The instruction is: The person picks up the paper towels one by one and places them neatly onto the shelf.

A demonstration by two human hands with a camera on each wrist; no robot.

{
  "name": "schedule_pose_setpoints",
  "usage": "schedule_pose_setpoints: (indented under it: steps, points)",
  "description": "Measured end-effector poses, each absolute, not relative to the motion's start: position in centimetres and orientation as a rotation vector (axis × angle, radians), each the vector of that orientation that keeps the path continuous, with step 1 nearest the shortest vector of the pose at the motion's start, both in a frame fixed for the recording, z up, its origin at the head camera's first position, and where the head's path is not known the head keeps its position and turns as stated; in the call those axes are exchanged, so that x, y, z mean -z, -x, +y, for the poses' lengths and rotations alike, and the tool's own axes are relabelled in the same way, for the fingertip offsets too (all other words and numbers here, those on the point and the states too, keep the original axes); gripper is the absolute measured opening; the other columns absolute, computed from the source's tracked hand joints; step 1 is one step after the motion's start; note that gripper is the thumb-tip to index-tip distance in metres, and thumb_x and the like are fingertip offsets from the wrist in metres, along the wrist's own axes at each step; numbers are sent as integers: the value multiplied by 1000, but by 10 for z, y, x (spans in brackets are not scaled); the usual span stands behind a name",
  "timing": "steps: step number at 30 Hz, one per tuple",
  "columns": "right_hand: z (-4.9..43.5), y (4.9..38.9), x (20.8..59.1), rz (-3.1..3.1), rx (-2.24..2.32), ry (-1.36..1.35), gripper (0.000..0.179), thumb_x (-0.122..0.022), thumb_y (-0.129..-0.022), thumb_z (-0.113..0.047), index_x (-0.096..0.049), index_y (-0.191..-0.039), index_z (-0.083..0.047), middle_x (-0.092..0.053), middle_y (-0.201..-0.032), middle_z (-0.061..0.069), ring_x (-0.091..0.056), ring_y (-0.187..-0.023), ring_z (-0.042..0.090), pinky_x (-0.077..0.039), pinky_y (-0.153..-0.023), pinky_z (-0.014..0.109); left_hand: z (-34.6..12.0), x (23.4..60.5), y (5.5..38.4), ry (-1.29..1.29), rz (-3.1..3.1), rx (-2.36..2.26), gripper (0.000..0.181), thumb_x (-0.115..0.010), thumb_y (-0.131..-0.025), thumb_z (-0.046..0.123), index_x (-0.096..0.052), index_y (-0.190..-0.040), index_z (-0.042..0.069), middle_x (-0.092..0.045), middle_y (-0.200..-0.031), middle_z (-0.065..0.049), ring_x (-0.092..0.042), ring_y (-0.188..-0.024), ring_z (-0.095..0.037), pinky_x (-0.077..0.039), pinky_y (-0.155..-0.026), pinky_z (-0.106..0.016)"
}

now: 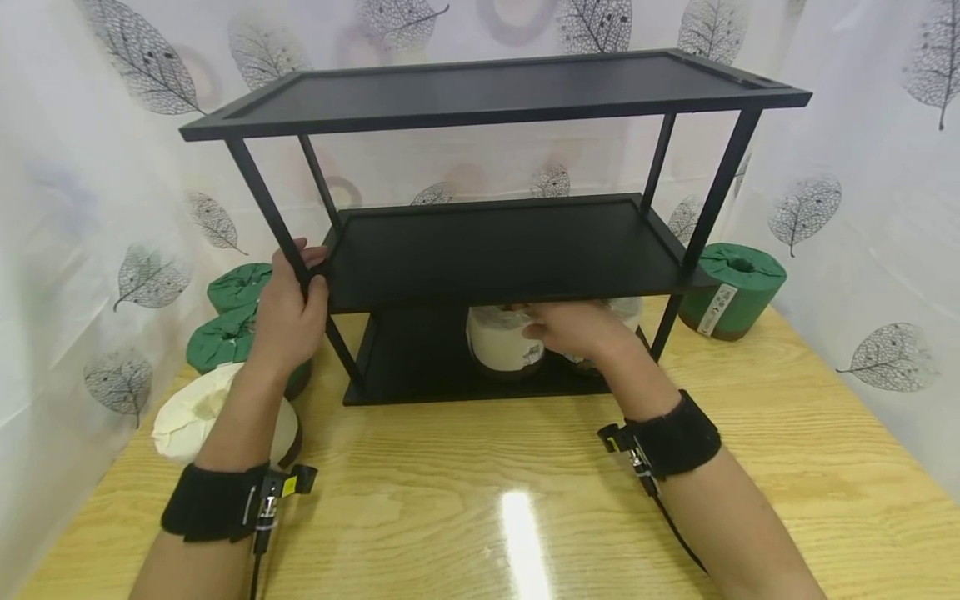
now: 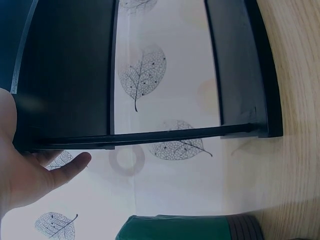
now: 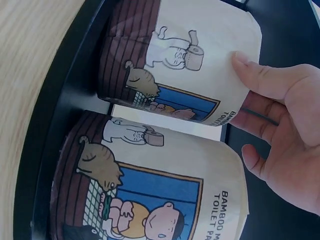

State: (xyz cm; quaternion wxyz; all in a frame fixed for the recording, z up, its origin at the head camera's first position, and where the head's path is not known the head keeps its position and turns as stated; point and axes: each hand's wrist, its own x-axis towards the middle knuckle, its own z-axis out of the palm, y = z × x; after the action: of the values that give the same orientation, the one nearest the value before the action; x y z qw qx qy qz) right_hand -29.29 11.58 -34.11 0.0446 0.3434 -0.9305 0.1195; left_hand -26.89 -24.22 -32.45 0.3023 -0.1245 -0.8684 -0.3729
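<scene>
At the shelf rack's (image 1: 480,250) front left post is my left hand (image 1: 288,308), its thumb and fingers around the post and the middle shelf's corner. My right hand (image 1: 573,325) reaches under the middle shelf. It pinches the top edge of a white-wrapped toilet paper roll (image 1: 501,342) standing on the bottom shelf. In the right wrist view the thumb presses the wrapper of this roll (image 3: 200,30), and the other fingers curl partly out of sight at its top end. Close beside it stands a second roll with the same cartoon print (image 3: 150,190).
Left of the rack, green-wrapped rolls (image 1: 225,337) and a white-wrapped roll (image 1: 198,408) stand on the wooden table (image 1: 420,500). Another green roll (image 1: 738,287) is at the right. A leaf-patterned curtain (image 1: 97,208) hangs behind. The middle and top shelves overhang the right hand.
</scene>
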Motion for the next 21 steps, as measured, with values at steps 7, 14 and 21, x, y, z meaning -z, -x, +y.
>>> schedule_pose_setpoints:
  steps: [7, 14, 21]
  points:
    - [116, 295, 344, -2850, -382, -1110, 58, -70, -94, -22, -48, -147, -11, -53, -145, 14, -52, -132, 32, -43, -109, 48, -244, 328, 267, 309, -2310, 990, 48, -39, -99, 7, -33, -143, -11, -56, -139, -24, -52, -130, -43, -38, -106, -57]
    - [137, 298, 339, -2855, -402, -1104, 72, -65, -96, -14, -28, -157, -9, -29, -159, 19, -37, -140, 37, -36, -112, 52, -245, 329, 268, 324, -2299, 984, 47, -40, -99, 6, -33, -143, -10, -56, -139, -24, -52, -131, -42, -38, -106, -56]
    - [137, 302, 341, -2823, -408, -1117, 59, -63, -97, -14, -42, -152, -11, -41, -151, 17, -48, -132, 35, -38, -112, 50, -243, 325, 271, 311, -2310, 979, 47, -41, -99, 7, -34, -142, -11, -57, -138, -24, -51, -132, -42, -38, -108, -56]
